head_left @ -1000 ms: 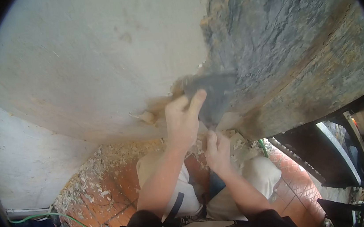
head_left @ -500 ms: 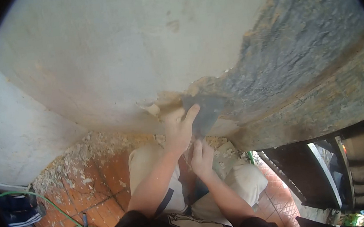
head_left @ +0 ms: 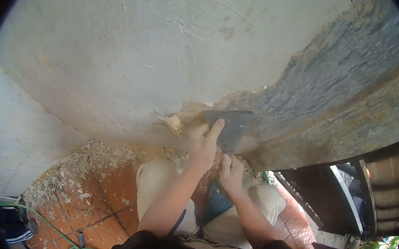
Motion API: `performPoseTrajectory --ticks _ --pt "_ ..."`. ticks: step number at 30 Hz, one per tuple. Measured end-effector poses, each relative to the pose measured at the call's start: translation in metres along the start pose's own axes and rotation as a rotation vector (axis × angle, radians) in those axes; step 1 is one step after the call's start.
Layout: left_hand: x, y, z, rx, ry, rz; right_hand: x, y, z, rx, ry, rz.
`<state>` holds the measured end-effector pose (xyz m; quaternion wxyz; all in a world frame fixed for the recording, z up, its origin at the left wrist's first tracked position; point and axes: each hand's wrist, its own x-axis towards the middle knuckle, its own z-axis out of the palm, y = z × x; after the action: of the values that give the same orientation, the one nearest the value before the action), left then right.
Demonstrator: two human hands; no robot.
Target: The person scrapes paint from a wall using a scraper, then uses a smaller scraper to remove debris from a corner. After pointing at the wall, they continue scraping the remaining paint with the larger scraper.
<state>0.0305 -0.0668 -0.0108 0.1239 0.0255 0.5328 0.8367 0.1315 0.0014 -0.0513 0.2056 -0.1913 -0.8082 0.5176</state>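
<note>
A wide, flat scraper [head_left: 233, 127] lies with its broad edge near the border between the pale wall coating [head_left: 153, 56] and the bared grey surface [head_left: 339, 66]. My left hand [head_left: 203, 145] grips one side of the blade, its thumb lying on the face. Lower down, my right hand [head_left: 231, 171] is closed around the narrow end of the scraper; the handle is mostly hidden. Just left of my left hand, a loose flake of coating [head_left: 174, 123] curls away from the wall.
Crumbled debris [head_left: 86, 160] lies along the wall's foot on the orange tiles [head_left: 99, 232]. A green hose [head_left: 49, 223] coils at the lower left beside dark blue cloth [head_left: 13, 224]. Dark panels [head_left: 319, 199] stand at the lower right. My bent knees are close below the wall.
The view has shifted, so the wall's bared area appears lower and further right. The scraper shows more of its face, and both hands still hold it.
</note>
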Motion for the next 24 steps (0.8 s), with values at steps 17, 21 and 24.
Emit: performPoseTrajectory --ticks 17,21,24 --pt "-0.002 0.048 0.009 -0.057 0.014 0.0 -0.007 -0.042 -0.01 0.015 -0.083 0.095" --pt "-0.004 0.04 0.0 -0.009 -0.024 0.055 -0.01 -0.039 -0.009 -0.019 -0.095 0.062" --pt "0.0 0.032 -0.001 0.043 -0.025 0.108 -0.012 -0.029 -0.007 0.061 -0.097 0.116"
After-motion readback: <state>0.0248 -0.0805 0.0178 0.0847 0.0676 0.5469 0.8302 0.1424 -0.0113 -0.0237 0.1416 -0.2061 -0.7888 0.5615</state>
